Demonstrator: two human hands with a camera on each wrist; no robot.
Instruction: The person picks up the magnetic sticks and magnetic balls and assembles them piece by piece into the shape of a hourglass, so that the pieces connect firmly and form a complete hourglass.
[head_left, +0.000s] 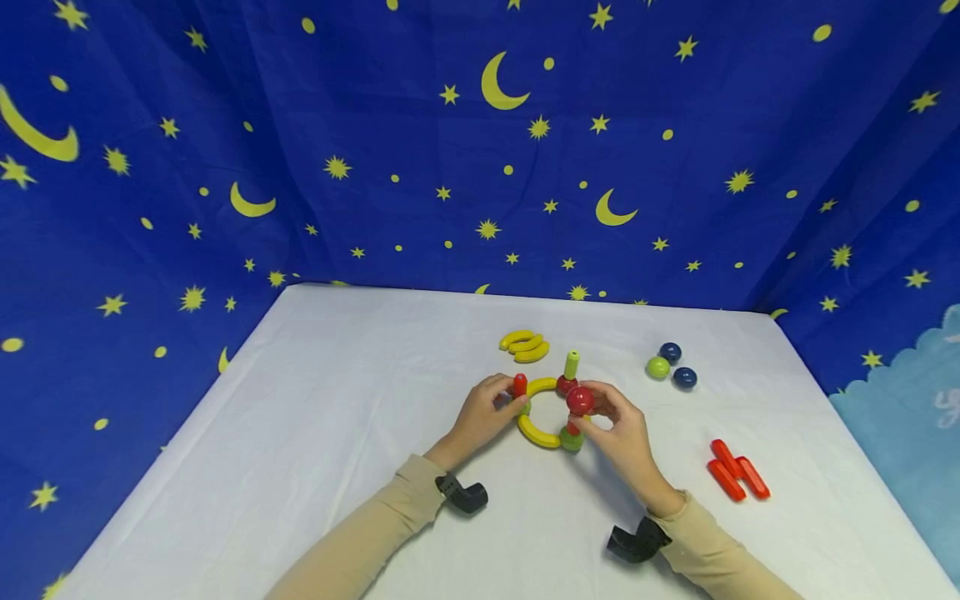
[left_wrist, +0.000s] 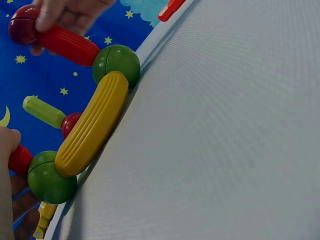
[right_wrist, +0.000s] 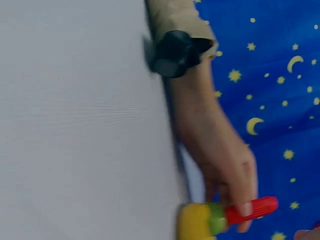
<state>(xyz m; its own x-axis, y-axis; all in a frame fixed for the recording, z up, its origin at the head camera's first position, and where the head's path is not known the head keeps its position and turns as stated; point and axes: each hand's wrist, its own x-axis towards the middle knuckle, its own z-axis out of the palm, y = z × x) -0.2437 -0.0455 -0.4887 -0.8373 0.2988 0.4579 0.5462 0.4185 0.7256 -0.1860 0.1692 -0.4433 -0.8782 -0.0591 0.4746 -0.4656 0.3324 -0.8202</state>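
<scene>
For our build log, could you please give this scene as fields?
Left hand: pinches a red stick on a green ball
Right hand: grips where a red ball tops a second red stick
Ring: yellow bars joined by balls, on the table
Light green stick: upright on another red ball
Loose yellow bars: three, beyond the ring
Loose balls: two blue, one green
Loose red sticks: three, to the right

- A white table (right_wrist: 75, 120) showed a dark, blurred edge.
- In front of that edge was a left hand (right_wrist: 225, 157), with a tan sleeve (right_wrist: 181, 17) and a black device (right_wrist: 175, 54) at the cuff.
- The hand pinched a ribbed red stick (right_wrist: 264, 206) joined to a green ball (right_wrist: 217, 219).
- A blurred yellow piece (right_wrist: 195, 224) touched the ball.
- Beyond the table's edge was blue cloth (right_wrist: 280, 90) with yellow stars and moons.
</scene>
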